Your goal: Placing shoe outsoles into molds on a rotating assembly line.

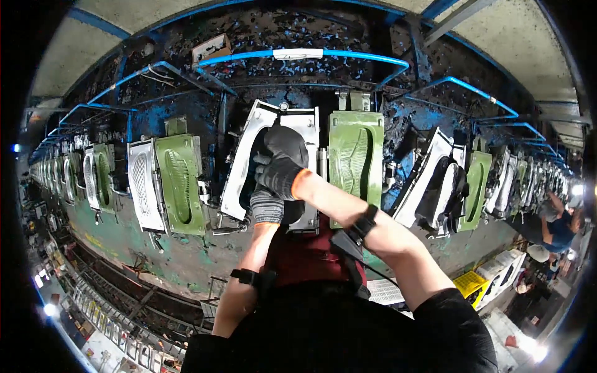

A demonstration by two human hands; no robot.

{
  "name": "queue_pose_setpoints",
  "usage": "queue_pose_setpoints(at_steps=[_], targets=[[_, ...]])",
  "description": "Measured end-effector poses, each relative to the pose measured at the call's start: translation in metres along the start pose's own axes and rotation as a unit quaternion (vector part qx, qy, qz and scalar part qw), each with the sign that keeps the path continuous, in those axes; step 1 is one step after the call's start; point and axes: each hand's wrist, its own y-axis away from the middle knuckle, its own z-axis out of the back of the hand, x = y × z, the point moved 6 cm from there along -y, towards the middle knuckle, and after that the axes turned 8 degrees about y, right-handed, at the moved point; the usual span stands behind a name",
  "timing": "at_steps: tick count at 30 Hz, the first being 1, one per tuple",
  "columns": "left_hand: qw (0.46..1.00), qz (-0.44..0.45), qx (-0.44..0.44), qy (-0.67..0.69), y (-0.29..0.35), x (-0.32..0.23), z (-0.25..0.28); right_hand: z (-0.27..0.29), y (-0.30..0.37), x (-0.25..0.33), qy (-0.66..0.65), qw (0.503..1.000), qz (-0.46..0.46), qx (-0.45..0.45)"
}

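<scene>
A black shoe [287,142] lies over an opened silver shoe mould [308,118] straight ahead of me, its rounded end pointing away. My right hand [278,176], in a dark grey knit glove with an orange cuff, is closed around the middle of the shoe. Just below and to the left, my left hand [267,206], in a matching glove, grips the near part; its fingertips are partly hidden. A tilted silver mould frame [244,168] stands along the left side of the shoe. To the right, a green sole mould [355,168] with a ridged footprint stands upright.
Similar moulds curve away on both sides, including a silver and green pair [180,180] at left and a tilted frame [420,177] at right. Blue guard rails [348,55] run behind. A yellow crate [471,283] sits at lower right; another person [559,227] is at far right.
</scene>
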Motion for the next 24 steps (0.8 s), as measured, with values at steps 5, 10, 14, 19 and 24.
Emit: queue_pose_setpoints(at_steps=[5,10,14,19,24], targets=[[0.969,-0.015,0.204,-0.137,0.044,-0.019,0.029,-0.001,-0.014,-0.003,0.08,0.966,0.007,0.247],[0.948,0.056,0.019,-0.312,0.056,0.092,0.101,0.001,0.009,0.001,0.071,0.99,-0.063,0.1],[0.948,-0.038,0.172,-0.266,0.073,0.105,0.074,-0.005,0.044,0.002,-0.027,0.993,-0.108,-0.031],[0.927,-0.065,0.327,-0.173,0.115,0.038,0.02,-0.007,0.055,0.024,-0.015,0.975,-0.222,-0.016],[0.989,-0.113,0.064,-0.065,0.052,-0.012,0.071,-0.026,0.09,0.108,-0.043,0.891,-0.444,-0.081]])
